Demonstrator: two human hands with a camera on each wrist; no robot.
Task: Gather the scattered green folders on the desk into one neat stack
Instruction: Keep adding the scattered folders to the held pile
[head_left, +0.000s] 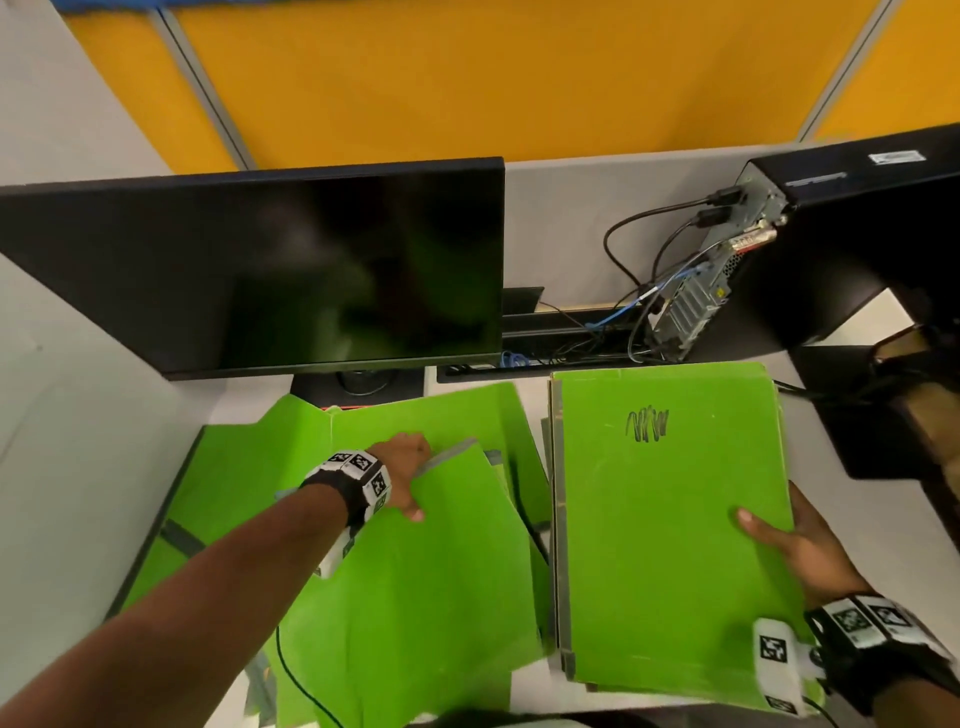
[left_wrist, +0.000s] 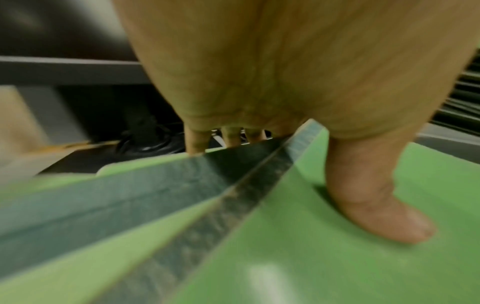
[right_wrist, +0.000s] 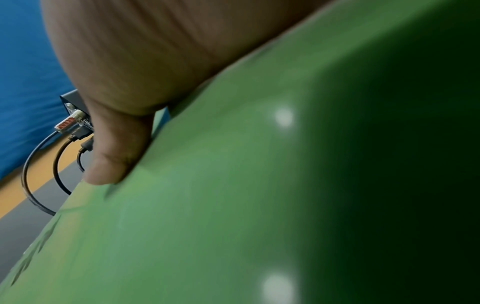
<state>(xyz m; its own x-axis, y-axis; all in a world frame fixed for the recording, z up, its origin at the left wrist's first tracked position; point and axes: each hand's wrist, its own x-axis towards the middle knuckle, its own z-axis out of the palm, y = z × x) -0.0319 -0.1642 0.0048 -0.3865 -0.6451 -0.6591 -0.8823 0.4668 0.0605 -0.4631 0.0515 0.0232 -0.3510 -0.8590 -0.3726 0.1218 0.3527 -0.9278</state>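
Observation:
A stack of green folders (head_left: 670, 519) lies on the right of the desk, its top one marked with a black scribble (head_left: 648, 424). My right hand (head_left: 795, 545) grips the stack's right edge, thumb (right_wrist: 114, 156) on the top cover (right_wrist: 233, 185), fingers hidden beneath. To the left, several loose green folders (head_left: 260, 467) overlap. My left hand (head_left: 408, 478) grips the upper edge of the top loose folder (head_left: 431, 571), thumb (left_wrist: 376, 201) on its cover (left_wrist: 337, 257) and fingers (left_wrist: 197, 139) behind the grey spine (left_wrist: 233, 205).
A dark monitor (head_left: 260, 270) stands right behind the loose folders. A black computer case (head_left: 841, 244) with cables (head_left: 639, 291) sits at the back right. A thin black cable (head_left: 530, 519) runs between the two groups of folders. Grey desk (head_left: 67, 415) shows at left.

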